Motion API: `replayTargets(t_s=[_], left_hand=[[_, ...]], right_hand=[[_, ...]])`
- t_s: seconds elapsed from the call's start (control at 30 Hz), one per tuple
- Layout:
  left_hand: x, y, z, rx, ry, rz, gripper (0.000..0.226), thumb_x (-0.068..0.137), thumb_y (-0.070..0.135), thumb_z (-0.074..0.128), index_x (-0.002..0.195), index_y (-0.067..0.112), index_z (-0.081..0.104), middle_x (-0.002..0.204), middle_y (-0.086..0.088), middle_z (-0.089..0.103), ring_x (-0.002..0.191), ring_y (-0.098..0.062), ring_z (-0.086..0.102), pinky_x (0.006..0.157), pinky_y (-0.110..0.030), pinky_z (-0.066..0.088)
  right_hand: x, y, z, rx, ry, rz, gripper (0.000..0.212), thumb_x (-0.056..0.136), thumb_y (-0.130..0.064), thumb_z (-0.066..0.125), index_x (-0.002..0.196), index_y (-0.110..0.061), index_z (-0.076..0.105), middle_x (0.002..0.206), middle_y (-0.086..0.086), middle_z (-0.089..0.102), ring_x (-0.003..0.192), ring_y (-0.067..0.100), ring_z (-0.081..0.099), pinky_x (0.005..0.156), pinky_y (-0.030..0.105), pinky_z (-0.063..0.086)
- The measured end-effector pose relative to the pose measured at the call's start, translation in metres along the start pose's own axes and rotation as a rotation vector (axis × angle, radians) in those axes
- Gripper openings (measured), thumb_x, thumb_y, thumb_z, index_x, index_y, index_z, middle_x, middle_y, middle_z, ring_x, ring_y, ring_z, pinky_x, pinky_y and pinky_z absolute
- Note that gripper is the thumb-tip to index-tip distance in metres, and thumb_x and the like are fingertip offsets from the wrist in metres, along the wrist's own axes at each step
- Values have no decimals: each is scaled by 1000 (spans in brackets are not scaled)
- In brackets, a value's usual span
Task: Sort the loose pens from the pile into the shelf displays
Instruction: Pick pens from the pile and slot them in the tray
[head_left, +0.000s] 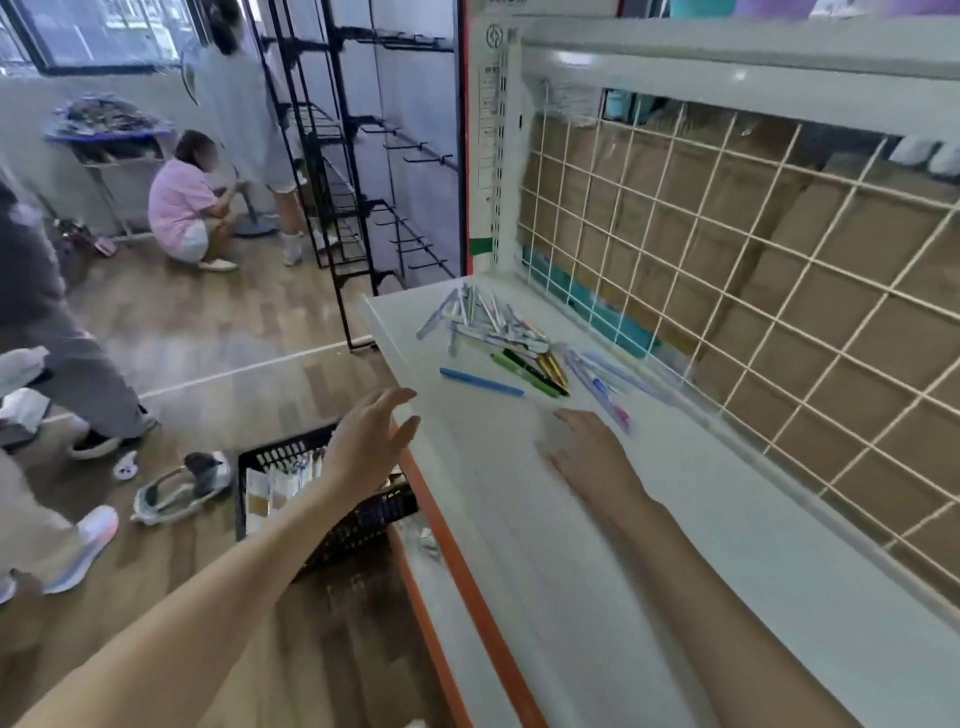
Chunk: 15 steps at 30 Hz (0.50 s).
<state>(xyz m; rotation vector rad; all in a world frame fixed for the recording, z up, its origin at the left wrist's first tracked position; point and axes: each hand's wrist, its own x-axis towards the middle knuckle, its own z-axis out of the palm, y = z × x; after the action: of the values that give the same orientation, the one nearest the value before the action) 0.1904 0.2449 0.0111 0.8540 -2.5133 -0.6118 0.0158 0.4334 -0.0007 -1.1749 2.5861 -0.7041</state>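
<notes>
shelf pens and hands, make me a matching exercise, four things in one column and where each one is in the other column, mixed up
Things
1. blue pen
2. green pens
3. left hand
4. right hand

Places
A. flat on the white shelf, fingers pointing toward the pens
B. lying alone, nearest the shelf's front edge
C. beside the gold pens, at the near end of the pile
D. off the shelf's front edge, over the black crate

Pairs: 1-B, 2-C, 3-D, 4-A
</notes>
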Motion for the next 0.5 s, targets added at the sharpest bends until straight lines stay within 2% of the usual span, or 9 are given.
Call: replayTargets(t_s=[0.17, 0.27, 0.33, 0.4, 0.5], left_hand=[[81, -19, 18, 76, -119, 106, 42, 92, 25, 56, 133, 16, 49, 136, -7, 51, 113, -28, 55, 94, -36, 40], [121, -34, 30, 188, -249, 161, 45, 93, 32, 53, 136, 25, 43, 141, 1, 44, 123, -24, 46, 100, -37, 33], [141, -41, 37, 191, -301, 226, 39, 91, 35, 54, 130, 28, 50, 137, 6, 47, 125, -19, 44, 100, -35, 30], [155, -46, 44, 205, -348, 298, 27, 89, 35, 55, 116, 31, 59, 125, 8, 54, 121, -14, 46, 96, -33, 29], [172, -50, 50, 208, -393, 358, 16, 88, 36, 59, 102, 30, 63, 113, 9, 56, 112, -13, 49, 92, -30, 29]], right_hand=[[43, -5, 10, 22, 81, 115, 34, 89, -8, 53, 122, 0, 52, 121, 16, 52, 113, 31, 49, 93, 35, 39], [69, -7, 20, 47, 148, 202, 36, 90, -8, 52, 126, -3, 53, 122, 17, 52, 114, 31, 50, 93, 32, 39], [81, -7, 24, 28, 189, 247, 39, 91, -9, 52, 130, -9, 52, 127, 14, 49, 118, 27, 47, 98, 30, 37], [88, -7, 28, -13, 220, 296, 38, 90, -8, 51, 128, -13, 56, 124, 10, 48, 115, 26, 49, 96, 29, 39], [94, -8, 32, -26, 281, 339, 34, 89, -9, 52, 121, -15, 61, 118, 7, 49, 110, 24, 51, 94, 29, 41]])
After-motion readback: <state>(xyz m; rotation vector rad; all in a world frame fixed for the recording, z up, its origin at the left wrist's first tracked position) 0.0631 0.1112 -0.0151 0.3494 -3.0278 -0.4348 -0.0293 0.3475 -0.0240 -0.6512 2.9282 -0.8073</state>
